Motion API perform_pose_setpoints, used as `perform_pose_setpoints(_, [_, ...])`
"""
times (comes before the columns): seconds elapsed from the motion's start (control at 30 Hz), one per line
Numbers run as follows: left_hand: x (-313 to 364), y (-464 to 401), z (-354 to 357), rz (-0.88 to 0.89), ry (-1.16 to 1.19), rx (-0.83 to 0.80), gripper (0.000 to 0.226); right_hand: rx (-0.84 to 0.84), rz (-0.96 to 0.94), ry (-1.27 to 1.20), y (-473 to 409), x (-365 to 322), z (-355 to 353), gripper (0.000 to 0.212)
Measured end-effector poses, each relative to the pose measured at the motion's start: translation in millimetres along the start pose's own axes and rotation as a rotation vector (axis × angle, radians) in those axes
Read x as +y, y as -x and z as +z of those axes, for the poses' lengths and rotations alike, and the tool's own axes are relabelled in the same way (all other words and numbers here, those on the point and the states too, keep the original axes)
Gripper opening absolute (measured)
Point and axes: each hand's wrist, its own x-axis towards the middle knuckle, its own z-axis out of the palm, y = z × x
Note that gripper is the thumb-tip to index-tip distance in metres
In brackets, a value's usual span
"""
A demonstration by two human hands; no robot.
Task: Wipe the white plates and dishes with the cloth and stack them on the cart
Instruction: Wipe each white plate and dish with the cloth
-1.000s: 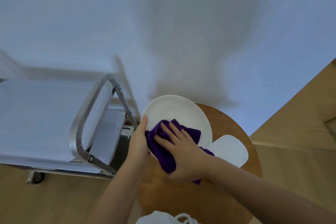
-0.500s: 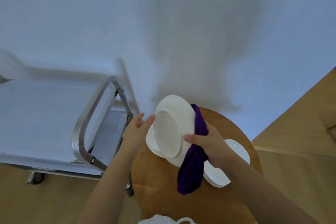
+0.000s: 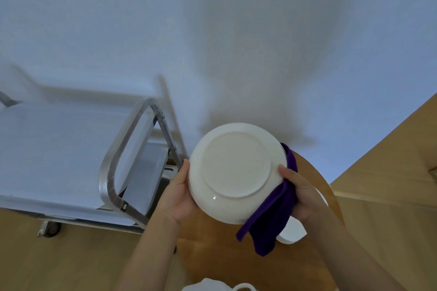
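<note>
Between both hands (image 3: 238,194), the upturned plate (image 3: 236,170) is gripped, the right also pinching the cloth (image 3: 272,224).

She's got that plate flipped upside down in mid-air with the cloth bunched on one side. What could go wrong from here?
The plate is held only at its edges: the left hand cups one rim, the right hand grips the other through the purple cloth, which might slide. A slip could drop it onto the wooden table or the white dish partly hidden below. The cart's metal handle sits close on the way over.
</note>
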Motion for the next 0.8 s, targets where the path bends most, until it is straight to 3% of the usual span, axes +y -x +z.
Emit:
perform_pose_setpoints(0.07, [-3,0,6,0.009,0.015,-0.015,0.053,0.035,0.037,-0.029,-1,1,-6,0.04])
perform_pose_setpoints(0.2, [-8,-1,19,0.004,0.011,-0.004,0.058,0.063,0.054,-0.063,-2,7,-16,0.087])
perform_pose_setpoints(0.27, [-7,0,23,0.009,-0.002,-0.01,0.056,0.069,0.067,-0.069,-3,6,-18,0.095])
perform_pose_setpoints(0.43, [2,2,30,0.119,-0.034,-0.028,0.051,0.153,0.085,-0.014,-11,0,-7,0.04])
perform_pose_setpoints(0.63, [22,11,44,0.256,-0.132,-0.087,0.044,0.393,-0.09,0.158,-26,-18,17,0.041])
perform_pose_setpoints(0.8, [37,20,59,0.415,-0.341,-0.01,0.054,0.52,-0.532,0.53,-28,-36,46,0.018])
